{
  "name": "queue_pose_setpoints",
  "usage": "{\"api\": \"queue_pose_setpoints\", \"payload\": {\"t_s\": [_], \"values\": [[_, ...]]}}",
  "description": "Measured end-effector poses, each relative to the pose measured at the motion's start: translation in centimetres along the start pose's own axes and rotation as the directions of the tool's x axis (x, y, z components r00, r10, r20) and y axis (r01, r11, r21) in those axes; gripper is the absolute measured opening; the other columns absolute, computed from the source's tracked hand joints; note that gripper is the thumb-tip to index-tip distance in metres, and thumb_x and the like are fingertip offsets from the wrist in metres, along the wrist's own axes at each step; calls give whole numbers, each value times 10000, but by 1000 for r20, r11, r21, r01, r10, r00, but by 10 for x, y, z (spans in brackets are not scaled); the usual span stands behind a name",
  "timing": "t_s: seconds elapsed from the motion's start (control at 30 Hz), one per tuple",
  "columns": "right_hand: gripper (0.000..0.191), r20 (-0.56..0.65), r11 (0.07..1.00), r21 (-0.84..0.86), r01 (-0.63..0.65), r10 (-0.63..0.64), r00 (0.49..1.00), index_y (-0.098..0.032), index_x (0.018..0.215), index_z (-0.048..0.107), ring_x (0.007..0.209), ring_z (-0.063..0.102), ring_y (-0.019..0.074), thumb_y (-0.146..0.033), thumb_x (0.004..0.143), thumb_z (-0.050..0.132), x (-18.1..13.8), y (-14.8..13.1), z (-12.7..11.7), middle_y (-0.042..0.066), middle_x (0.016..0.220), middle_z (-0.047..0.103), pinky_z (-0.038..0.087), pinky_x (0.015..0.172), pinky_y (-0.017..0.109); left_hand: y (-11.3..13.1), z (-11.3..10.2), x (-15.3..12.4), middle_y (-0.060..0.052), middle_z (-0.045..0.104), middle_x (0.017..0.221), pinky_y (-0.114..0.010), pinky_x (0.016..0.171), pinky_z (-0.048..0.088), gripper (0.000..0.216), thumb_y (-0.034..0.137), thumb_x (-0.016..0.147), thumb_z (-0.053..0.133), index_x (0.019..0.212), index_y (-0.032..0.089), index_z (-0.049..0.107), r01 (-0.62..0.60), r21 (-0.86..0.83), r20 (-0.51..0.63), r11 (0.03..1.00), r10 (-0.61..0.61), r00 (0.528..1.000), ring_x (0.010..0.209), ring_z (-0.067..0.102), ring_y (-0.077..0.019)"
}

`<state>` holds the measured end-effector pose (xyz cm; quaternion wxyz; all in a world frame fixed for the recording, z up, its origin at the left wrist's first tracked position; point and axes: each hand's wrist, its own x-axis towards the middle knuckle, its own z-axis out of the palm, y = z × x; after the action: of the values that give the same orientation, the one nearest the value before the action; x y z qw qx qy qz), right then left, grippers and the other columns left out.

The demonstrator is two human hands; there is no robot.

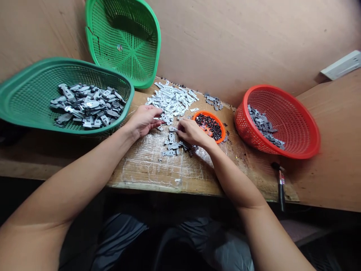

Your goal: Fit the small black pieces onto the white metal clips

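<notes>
My left hand [146, 121] is at the near left edge of a pile of flat silver metal clip pieces [176, 98]. Its thumb and fingers are apart, with the palm turned inward, and a small piece lies by the fingertips. My right hand [193, 131] is closed, its thumb and forefinger pinched at the end of a silver metal clip piece [172, 129]. Just below it lies a small group of clip pieces [170, 145], partly in the hand's shadow. Beside the right hand stands an orange dish [223, 130] of tiny dark parts.
A dark green basket [25, 94] at the left holds many clips. Behind it leans a bright green basket [152, 45]. At the right a red basket [306, 124] holds grey flat pieces; a brush [281, 190] lies at the table edge. More grey pieces [213, 101] lie by the wall.
</notes>
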<state>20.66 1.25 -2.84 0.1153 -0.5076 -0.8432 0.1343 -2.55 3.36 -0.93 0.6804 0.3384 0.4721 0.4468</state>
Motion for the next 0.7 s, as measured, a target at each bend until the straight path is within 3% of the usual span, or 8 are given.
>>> {"api": "queue_pose_setpoints", "payload": {"t_s": [0.13,0.3,0.4,0.5,0.57,0.7], "values": [[171,13,989,124,-77,76,997,-228,846,567,773,589,195,-141,948,674,-12,-4,-4,47,836,698,433,755,339,-2,4,-3,-37,707,768,-210,538,522,242,87,869,811,792,195,609,14,39,13,999,-14,1000,607,683,-130],[136,-145,959,224,-172,208,967,-235,848,568,795,595,203,-202,960,637,-25,2,-14,51,869,697,452,754,358,-3,7,-7,-38,709,782,-226,533,524,233,86,850,813,767,195,624,5,91,27,996,-7,1000,573,651,-118],[139,-137,878,438,-195,280,950,-248,856,563,743,592,193,-283,959,649,-32,3,-26,31,828,658,480,712,362,-4,8,-9,-51,739,834,-228,515,506,203,79,835,797,767,192,643,2,104,35,995,-6,999,565,642,-114],[144,-102,793,589,-158,266,959,-257,908,601,717,594,191,-361,964,684,-36,-6,-33,21,815,635,495,682,368,-6,10,-11,-61,770,870,-223,511,496,173,76,834,768,768,189,655,10,110,59,994,-17,998,560,640,-108],[143,-158,824,559,-89,212,965,-259,928,624,757,600,201,-376,984,683,-38,-15,-35,31,850,644,500,715,381,-7,12,-14,-67,787,887,-216,519,497,146,84,845,752,777,184,671,16,120,90,993,-27,996,565,652,-104],[134,-275,949,310,57,32,961,-252,924,624,853,588,221,-319,1040,633,-41,-27,-36,50,912,644,484,828,405,-9,17,-19,-46,749,783,-215,528,504,176,109,851,763,745,186,646,28,140,121,990,-45,992,561,667,-113]]}}
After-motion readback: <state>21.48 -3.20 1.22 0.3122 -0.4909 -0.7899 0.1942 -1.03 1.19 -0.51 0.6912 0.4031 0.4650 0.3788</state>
